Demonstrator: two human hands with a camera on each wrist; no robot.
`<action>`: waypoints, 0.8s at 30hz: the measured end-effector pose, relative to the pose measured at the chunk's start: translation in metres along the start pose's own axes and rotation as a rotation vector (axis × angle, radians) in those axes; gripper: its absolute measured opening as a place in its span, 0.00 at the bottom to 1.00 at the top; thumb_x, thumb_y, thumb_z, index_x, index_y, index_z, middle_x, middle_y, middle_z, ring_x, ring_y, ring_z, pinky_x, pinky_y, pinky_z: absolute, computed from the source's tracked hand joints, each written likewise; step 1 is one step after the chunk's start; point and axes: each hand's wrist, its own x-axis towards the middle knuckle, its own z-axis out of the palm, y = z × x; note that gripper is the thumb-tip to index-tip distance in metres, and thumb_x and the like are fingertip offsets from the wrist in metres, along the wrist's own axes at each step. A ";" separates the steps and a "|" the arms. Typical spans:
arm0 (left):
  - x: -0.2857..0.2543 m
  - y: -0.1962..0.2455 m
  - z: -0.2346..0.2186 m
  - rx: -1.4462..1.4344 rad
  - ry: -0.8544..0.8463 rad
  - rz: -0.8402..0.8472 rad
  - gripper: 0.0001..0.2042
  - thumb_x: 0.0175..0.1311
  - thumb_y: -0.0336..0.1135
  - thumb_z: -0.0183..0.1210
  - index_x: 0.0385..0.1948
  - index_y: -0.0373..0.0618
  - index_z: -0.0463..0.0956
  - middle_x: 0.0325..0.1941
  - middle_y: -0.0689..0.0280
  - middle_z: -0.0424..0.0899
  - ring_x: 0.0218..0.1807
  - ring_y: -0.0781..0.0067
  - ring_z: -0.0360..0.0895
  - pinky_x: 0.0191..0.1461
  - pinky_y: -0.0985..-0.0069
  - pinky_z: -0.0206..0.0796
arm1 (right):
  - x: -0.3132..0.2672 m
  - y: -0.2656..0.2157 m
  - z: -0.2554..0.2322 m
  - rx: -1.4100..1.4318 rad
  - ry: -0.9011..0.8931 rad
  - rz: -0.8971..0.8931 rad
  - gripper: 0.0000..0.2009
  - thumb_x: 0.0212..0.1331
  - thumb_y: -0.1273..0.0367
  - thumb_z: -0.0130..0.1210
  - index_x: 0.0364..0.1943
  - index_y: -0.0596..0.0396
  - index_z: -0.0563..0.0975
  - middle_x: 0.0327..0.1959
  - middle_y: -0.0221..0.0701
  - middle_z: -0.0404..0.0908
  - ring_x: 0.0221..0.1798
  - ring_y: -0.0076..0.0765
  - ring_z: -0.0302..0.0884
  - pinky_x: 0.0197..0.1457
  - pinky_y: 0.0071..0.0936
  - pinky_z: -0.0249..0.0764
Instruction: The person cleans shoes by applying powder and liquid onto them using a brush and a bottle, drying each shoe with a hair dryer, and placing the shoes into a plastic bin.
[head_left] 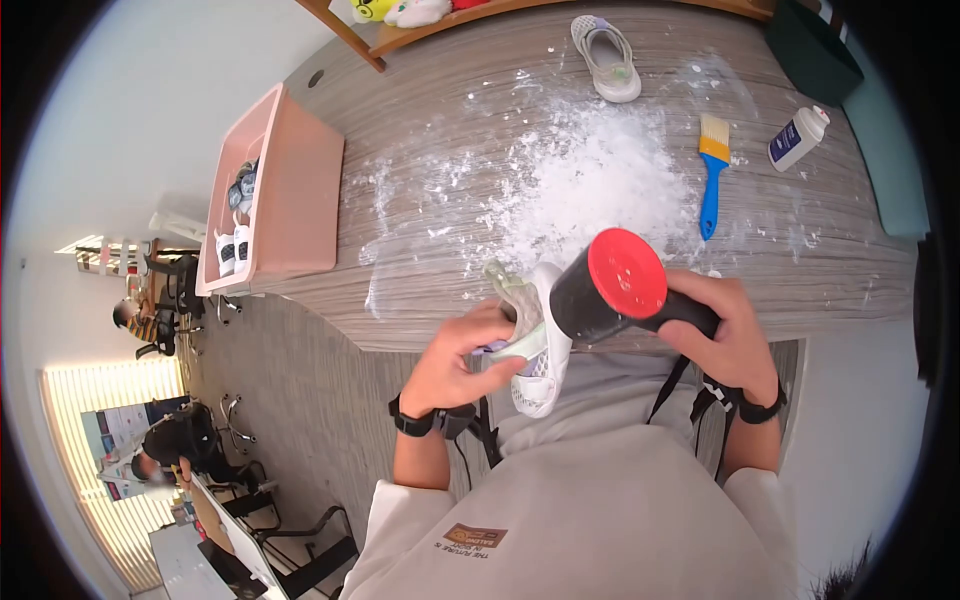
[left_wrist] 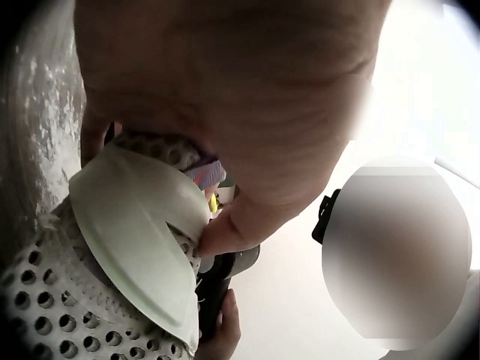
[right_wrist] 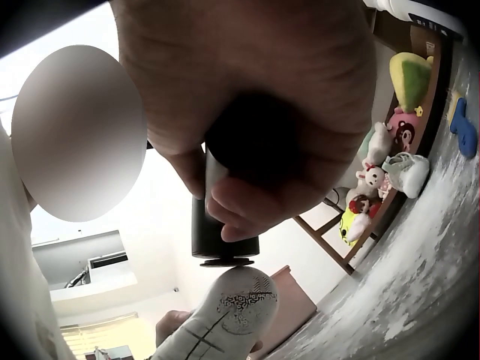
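My left hand (head_left: pixel 465 355) grips a white sneaker (head_left: pixel 540 385) with a perforated upper and pale green panels (left_wrist: pixel 139 240). Its thumb presses by the shoe's opening; the other fingers are partly hidden. The shoe is tilted, with its patterned sole (right_wrist: pixel 244 304) turned toward the right hand. My right hand (head_left: pixel 725 330) holds a black hair dryer (head_left: pixel 580 300) by the handle, fingers curled round it. The dryer's round red end (head_left: pixel 628 272) faces up, while its narrow front end (right_wrist: pixel 227 262) is right at the sole in the right wrist view.
White powder (head_left: pixel 600 170) covers the middle of the table. A matching sneaker (head_left: pixel 622 82), a blue-handled brush (head_left: pixel 712 185) and a white bottle (head_left: pixel 797 140) lie beyond it. At left stands a pink bin (head_left: pixel 305 200) with shoes inside. A wooden shelf (head_left: pixel 430 38) holds plush toys.
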 end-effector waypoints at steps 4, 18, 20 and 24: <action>0.012 0.040 0.007 0.469 -0.066 0.204 0.11 0.52 0.26 0.69 0.38 0.38 0.83 0.30 0.64 0.83 0.35 0.63 0.77 0.64 0.58 0.67 | 0.006 -0.016 0.001 -0.149 0.047 -0.086 0.22 0.59 0.68 0.67 0.58 0.58 0.80 0.44 0.43 0.88 0.41 0.43 0.88 0.46 0.31 0.79; 0.007 0.076 0.043 1.469 -0.140 0.263 0.11 0.51 0.28 0.62 0.38 0.40 0.83 0.24 0.70 0.70 0.36 0.71 0.71 0.70 0.47 0.63 | 0.015 -0.026 0.001 -0.252 0.063 -0.007 0.21 0.61 0.64 0.65 0.57 0.56 0.81 0.40 0.45 0.87 0.37 0.50 0.86 0.42 0.34 0.78; 0.009 0.076 0.043 1.543 -0.164 0.282 0.10 0.51 0.28 0.61 0.36 0.40 0.83 0.24 0.69 0.69 0.37 0.70 0.70 0.71 0.46 0.62 | 0.017 -0.024 0.001 -0.247 0.066 -0.010 0.20 0.61 0.64 0.65 0.56 0.57 0.81 0.39 0.45 0.87 0.36 0.50 0.86 0.40 0.34 0.78; 0.014 0.073 0.042 1.629 -0.228 0.305 0.08 0.51 0.29 0.61 0.33 0.41 0.83 0.26 0.68 0.70 0.40 0.69 0.69 0.73 0.44 0.62 | 0.017 -0.026 -0.004 -0.229 0.033 0.066 0.20 0.61 0.64 0.65 0.55 0.57 0.81 0.37 0.45 0.87 0.35 0.50 0.85 0.39 0.34 0.77</action>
